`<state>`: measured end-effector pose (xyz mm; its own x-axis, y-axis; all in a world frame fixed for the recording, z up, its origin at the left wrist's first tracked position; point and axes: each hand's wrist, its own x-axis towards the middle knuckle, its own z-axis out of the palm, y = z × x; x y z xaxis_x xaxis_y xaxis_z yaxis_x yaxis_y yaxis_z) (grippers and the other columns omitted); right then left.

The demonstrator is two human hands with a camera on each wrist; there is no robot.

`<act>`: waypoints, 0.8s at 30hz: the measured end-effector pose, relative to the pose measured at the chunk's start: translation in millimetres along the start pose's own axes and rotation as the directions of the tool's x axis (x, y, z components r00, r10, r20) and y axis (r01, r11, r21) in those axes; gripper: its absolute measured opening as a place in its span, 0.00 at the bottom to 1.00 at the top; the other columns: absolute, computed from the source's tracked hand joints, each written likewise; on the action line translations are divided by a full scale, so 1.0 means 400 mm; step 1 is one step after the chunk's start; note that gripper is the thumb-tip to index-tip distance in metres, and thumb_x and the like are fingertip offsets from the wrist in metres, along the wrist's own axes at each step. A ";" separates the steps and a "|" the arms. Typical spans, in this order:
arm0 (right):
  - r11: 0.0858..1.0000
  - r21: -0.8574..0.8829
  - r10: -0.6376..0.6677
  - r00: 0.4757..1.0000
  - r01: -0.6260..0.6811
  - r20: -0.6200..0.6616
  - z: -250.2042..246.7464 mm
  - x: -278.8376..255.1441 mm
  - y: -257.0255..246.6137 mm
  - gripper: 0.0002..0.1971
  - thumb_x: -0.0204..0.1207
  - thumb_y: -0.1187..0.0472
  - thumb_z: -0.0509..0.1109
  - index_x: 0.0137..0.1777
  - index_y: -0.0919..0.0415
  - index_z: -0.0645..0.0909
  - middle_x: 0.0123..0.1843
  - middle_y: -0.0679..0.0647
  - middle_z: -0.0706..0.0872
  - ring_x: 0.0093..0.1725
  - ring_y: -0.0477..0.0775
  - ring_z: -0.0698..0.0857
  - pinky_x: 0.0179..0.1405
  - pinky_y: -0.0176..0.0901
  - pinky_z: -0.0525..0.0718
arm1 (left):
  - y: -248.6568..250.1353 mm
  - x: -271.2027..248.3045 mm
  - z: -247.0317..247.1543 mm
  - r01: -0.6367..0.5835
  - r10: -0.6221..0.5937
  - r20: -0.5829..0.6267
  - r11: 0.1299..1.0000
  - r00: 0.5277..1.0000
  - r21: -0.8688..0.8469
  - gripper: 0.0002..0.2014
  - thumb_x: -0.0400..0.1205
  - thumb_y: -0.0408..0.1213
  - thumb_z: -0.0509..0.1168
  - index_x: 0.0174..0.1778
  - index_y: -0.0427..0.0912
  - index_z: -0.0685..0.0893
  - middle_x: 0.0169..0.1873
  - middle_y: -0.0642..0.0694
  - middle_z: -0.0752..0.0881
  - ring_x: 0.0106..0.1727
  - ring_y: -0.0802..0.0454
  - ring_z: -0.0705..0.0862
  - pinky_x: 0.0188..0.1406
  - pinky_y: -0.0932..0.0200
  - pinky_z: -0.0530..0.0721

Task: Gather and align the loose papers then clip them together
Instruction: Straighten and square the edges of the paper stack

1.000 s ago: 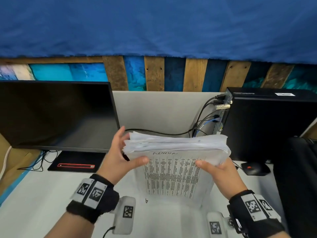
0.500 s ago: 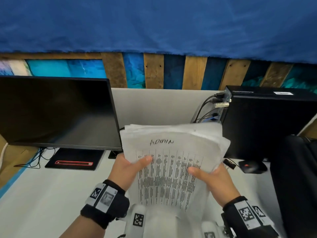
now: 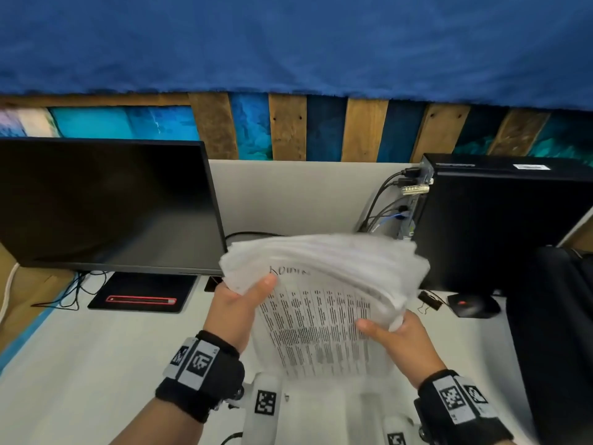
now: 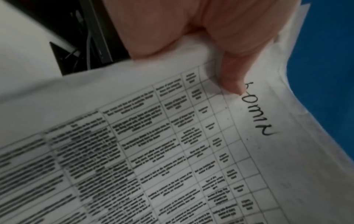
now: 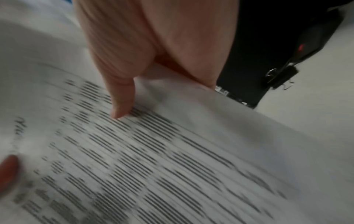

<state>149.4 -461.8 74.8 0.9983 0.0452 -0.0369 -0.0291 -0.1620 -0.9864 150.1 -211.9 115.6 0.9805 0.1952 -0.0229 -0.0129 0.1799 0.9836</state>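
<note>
Head view: paper stack held above the worktop, left hand and right hand both clasping its side edges, thumbs on top; binder clip lies just right, nearer the right hand.

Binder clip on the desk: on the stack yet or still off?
Off. The binder clip lies on the desk, apart from the paper stack both hands hold.
</note>
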 end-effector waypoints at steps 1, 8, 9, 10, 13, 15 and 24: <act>0.999 -0.030 0.024 1.000 -0.024 -0.008 -0.005 0.001 0.010 0.06 0.70 0.67 0.77 0.44 0.56 0.89 0.40 0.49 0.94 0.44 0.48 0.92 0.57 0.47 0.87 | 0.004 0.004 -0.006 0.011 -0.010 0.012 0.994 1.000 -0.105 0.15 0.74 0.33 0.73 0.57 0.41 0.87 0.56 0.38 0.90 0.59 0.40 0.88 0.63 0.36 0.81; 0.953 -0.301 -0.028 1.000 0.027 0.001 -0.055 0.019 -0.026 0.09 0.73 0.60 0.75 0.52 0.60 0.86 0.48 0.60 0.92 0.49 0.59 0.90 0.53 0.59 0.88 | 0.076 0.019 -0.085 -0.123 0.123 0.016 0.992 0.992 0.004 0.23 0.56 0.40 0.81 0.49 0.50 0.89 0.50 0.43 0.92 0.51 0.42 0.90 0.45 0.49 0.88; 0.937 -0.347 -0.047 0.999 0.046 0.005 -0.068 0.022 -0.041 0.08 0.72 0.60 0.75 0.51 0.58 0.86 0.47 0.57 0.92 0.48 0.56 0.90 0.52 0.56 0.88 | 0.091 0.020 -0.101 -0.160 0.161 0.008 0.973 0.987 0.165 0.17 0.59 0.40 0.79 0.43 0.51 0.89 0.43 0.46 0.92 0.45 0.44 0.89 0.39 0.55 0.87; 0.913 -0.404 -0.060 0.998 0.058 0.007 -0.079 0.024 -0.060 0.07 0.72 0.59 0.76 0.49 0.56 0.86 0.45 0.56 0.92 0.46 0.54 0.90 0.50 0.53 0.88 | 0.106 0.020 -0.115 -0.181 0.184 0.020 0.933 0.983 0.312 0.12 0.62 0.38 0.78 0.40 0.50 0.88 0.37 0.47 0.90 0.39 0.48 0.87 0.31 0.62 0.84; 0.831 -0.543 -0.095 0.992 0.124 0.082 -0.101 0.026 -0.120 0.03 0.71 0.57 0.76 0.41 0.49 0.85 0.40 0.52 0.91 0.42 0.52 0.89 0.42 0.47 0.86 | 0.134 0.007 -0.135 -0.184 0.154 0.102 0.840 0.983 0.511 0.07 0.71 0.29 0.76 0.39 0.45 0.86 0.34 0.48 0.92 0.34 0.52 0.89 0.26 0.65 0.84; 0.763 -0.624 -0.099 0.984 0.169 0.145 -0.097 0.022 -0.158 0.05 0.71 0.56 0.76 0.37 0.46 0.83 0.37 0.49 0.89 0.39 0.50 0.87 0.38 0.42 0.84 | 0.138 -0.010 -0.125 -0.163 0.089 0.156 0.808 0.984 0.565 0.09 0.71 0.30 0.76 0.43 0.45 0.88 0.38 0.52 0.93 0.37 0.55 0.92 0.33 0.61 0.89; 0.720 -0.674 -0.124 0.986 0.168 0.113 -0.100 0.001 -0.163 0.25 0.60 0.56 0.81 0.53 0.40 0.74 0.47 0.41 0.85 0.46 0.43 0.85 0.44 0.42 0.85 | 0.096 -0.048 -0.106 0.033 -0.038 0.009 0.949 0.999 0.314 0.06 0.78 0.29 0.68 0.49 0.38 0.88 0.41 0.44 0.94 0.41 0.46 0.93 0.34 0.55 0.89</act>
<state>153.5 -490.6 145.3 0.9821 0.1756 0.0681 0.1804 -0.7733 -0.6078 122.6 -167.7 146.4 0.9821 0.1792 -0.0581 0.0813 -0.1252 0.9888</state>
